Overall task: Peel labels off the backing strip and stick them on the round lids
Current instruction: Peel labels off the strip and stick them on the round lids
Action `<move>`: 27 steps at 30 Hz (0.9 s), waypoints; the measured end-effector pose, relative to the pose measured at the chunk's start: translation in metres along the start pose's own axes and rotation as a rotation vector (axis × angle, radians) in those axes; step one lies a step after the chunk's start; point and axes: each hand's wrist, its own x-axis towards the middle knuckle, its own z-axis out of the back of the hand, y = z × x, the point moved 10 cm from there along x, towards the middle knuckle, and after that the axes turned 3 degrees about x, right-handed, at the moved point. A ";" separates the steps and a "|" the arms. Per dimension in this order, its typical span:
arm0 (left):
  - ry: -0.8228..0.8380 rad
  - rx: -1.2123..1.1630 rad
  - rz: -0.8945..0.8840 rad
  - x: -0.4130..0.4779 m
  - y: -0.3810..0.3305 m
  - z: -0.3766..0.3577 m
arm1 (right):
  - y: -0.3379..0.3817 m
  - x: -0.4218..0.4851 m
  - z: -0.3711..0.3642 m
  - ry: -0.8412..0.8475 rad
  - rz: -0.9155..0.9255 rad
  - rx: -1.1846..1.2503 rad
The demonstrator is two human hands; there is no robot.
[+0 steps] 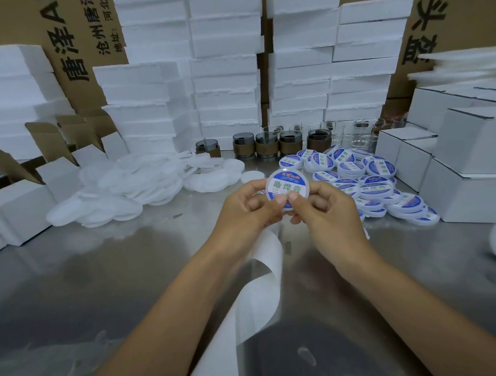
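Round lid above steel table, foam blocks — cartons behind

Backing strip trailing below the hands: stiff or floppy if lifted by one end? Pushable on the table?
Probably floppy: the backing strip curls and sags in a loose loop. Likely very light, since it looks thin and partly see-through. Pushed, it would probably buckle or skate on the glossy metal table.

Packing stock around a steel surface
White foam blocks stand stacked at the back against printed cardboard cartons; before them, a row of dark glasses in brown sleeves beside clear glasses; open white boxes left, closed white boxes right
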 end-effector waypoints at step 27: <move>-0.104 0.008 0.016 0.002 0.004 0.014 | -0.001 0.000 -0.003 0.028 0.037 -0.028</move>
